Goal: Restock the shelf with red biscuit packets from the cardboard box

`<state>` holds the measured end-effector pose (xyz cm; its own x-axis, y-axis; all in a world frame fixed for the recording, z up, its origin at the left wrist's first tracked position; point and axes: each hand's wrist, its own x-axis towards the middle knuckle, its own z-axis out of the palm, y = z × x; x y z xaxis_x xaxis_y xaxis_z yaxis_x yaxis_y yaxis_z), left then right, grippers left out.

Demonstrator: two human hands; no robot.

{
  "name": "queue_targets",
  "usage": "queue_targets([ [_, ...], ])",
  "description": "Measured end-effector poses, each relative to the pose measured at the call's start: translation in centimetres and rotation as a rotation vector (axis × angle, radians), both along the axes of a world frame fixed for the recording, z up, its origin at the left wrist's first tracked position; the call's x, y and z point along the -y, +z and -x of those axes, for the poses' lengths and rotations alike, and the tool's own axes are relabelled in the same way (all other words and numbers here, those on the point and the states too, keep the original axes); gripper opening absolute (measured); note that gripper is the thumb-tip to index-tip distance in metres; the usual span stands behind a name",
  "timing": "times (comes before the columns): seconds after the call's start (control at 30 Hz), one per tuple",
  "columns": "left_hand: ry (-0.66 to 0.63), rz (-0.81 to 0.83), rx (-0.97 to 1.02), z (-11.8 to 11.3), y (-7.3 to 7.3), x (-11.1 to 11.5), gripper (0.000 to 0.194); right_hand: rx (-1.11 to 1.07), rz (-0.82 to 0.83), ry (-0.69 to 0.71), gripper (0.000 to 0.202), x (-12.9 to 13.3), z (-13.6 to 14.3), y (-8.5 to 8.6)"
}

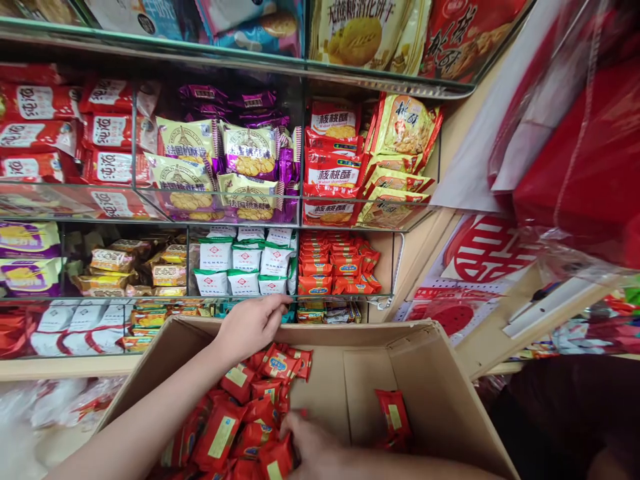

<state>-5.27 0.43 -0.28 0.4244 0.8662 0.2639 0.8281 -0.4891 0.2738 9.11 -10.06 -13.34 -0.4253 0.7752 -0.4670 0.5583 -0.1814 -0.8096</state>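
Observation:
A large open cardboard box (345,373) stands before the shelves, with many small red wrapped snack packets (220,433) heaped in its left side. My right hand (315,443) reaches into the heap, its fingers closed against a red packet; my own wrist partly hides it. Above the far rim of the box, my left hand (253,323) is at the front edge of the lower glass shelf, fingers curled together. What those fingers grip, if anything, is hidden. Matching red packets (335,263) are stacked in the shelf compartment just beyond, right of the white-and-green packets (245,263).
Glass dividers split the shelves into bins of biscuits, including yellow-purple packs (250,150) and red walnut shortbread packs (333,157). Red and white plastic bags (575,147) hang at the right. A dark-clothed shape (560,413) is at the lower right.

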Motion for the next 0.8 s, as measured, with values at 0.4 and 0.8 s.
queue_targets([
  [0.4, -0.435, 0.663, 0.620, 1.2, 1.9, 0.5, 0.033, -0.752, -0.317, -0.393, 0.037, -6.0, -3.7, 12.1],
  [0.8, -0.311, 0.643, 0.755, 1.2, 1.9, 0.2, 0.052, -0.703, -0.714, -0.338, 0.016, -5.8, -4.2, 11.7],
])
